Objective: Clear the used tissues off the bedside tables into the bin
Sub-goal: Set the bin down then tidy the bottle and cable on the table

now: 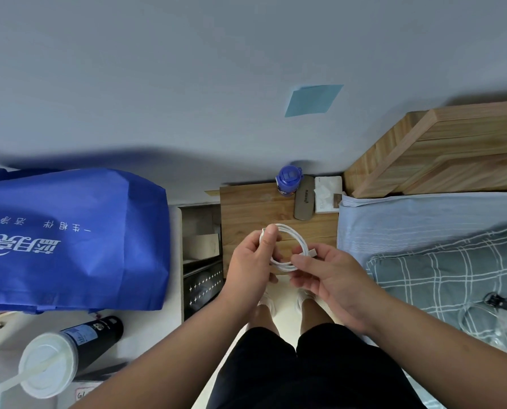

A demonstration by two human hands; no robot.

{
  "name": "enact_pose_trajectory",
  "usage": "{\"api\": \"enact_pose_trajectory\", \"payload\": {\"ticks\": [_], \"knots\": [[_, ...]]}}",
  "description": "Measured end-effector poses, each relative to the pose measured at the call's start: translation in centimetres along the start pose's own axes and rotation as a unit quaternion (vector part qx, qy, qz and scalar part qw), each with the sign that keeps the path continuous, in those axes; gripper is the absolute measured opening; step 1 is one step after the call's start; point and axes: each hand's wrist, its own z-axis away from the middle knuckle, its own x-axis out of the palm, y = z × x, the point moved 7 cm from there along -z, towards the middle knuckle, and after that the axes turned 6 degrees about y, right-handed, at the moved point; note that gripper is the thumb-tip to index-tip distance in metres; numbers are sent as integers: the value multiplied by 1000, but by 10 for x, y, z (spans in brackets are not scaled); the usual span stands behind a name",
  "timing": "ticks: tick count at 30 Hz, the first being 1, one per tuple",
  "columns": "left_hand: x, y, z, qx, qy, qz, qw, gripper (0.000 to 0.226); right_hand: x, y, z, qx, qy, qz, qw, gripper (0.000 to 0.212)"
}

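Observation:
A wooden bedside table (pixel 246 211) stands against the wall beside the bed. Above its front part I hold a coiled white cable (pixel 293 236) with both hands. My left hand (pixel 252 261) pinches the coil at its top left. My right hand (pixel 329 276) grips the plug end at the coil's right. At the table's back right lies a white tissue pack (pixel 327 194) with a tissue sticking up. No loose used tissue and no bin are in view.
A blue bottle (pixel 288 181) and a grey case (pixel 303 202) stand at the table's back. The bed (pixel 423 219) with a plaid pillow (pixel 452 278) is at right. Left are a big blue bag (pixel 69 237), a dark flask (pixel 95 335), a lidded white cup (pixel 48 364) and a gap with boxes (pixel 202 246).

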Motion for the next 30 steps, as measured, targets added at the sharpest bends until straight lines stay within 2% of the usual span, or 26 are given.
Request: {"api": "enact_pose_trajectory", "payload": {"ticks": [3,5,8,11,14,16,22,27,30], "knots": [[4,-19,-8,-64,-34,8,997,26,-20,2,-25,-24,50,63,996,21],[7,-35,-18,-95,-47,25,994,26,-31,6,-46,-21,64,77,995,28],[12,-71,-46,-111,-19,18,993,27,-49,36,-86,60,88,-27,994,39],[19,-112,-88,-120,28,-28,992,24,-65,75,-134,121,128,-108,978,23],[29,-154,-137,-145,65,-37,987,19,-80,100,-188,126,171,-110,971,11],[37,-177,-174,-156,82,-21,984,17,-84,107,-225,114,170,-123,971,5],[60,-206,-274,-135,123,77,980,25,-88,110,-315,77,150,-171,971,18],[57,-224,-308,-155,184,135,961,19,-77,123,-336,92,120,-186,971,13],[53,-236,-311,-178,213,171,945,18,-80,134,-332,104,104,-145,978,13]]}}
